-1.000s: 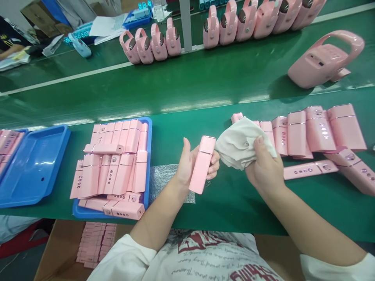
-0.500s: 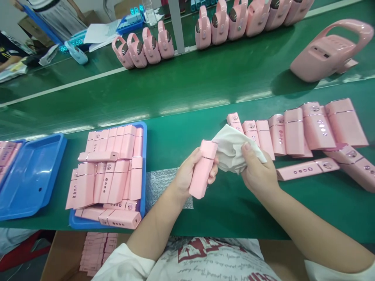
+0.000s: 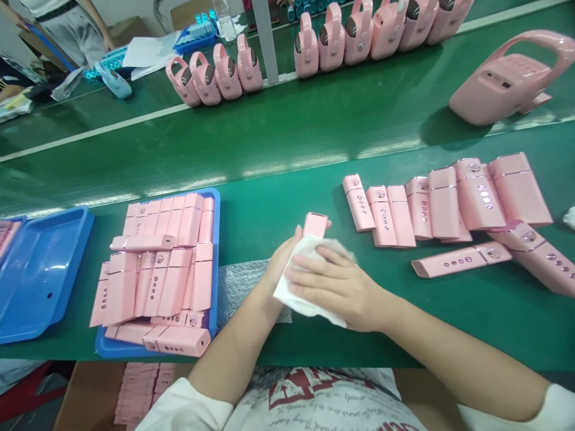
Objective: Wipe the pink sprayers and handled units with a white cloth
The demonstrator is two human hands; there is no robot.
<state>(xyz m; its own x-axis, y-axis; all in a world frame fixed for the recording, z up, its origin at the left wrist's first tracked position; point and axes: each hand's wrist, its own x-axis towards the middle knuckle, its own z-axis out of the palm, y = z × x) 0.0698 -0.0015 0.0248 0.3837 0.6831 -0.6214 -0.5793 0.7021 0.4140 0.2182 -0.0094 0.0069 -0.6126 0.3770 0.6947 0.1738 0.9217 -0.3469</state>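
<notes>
My left hand (image 3: 279,263) is closed round a pink, box-shaped microphone (image 3: 315,225); only its upper end shows, with a fine dotted texture. Over the rest lies a white cloth (image 3: 287,291), pressed flat by my right hand (image 3: 335,286) with fingers stretched across it. To the right, a row of similar pink microphones (image 3: 444,200) rests on the green table, some with buttons facing up. One microphone (image 3: 462,260) lies crosswise in front of that row.
On the left, a blue tray (image 3: 215,239) is piled with pink microphones, beside another blue tray (image 3: 54,263). Bubble wrap (image 3: 240,287) lies under my left forearm. Pink handled speakers (image 3: 332,42) line the back ledge; a larger-looking one (image 3: 494,90) stands right. A person (image 3: 74,30) is across the table.
My right hand has moved left with the cloth, from beside the microphone to on top of it. The microphone's dotted face is now visible above the cloth.
</notes>
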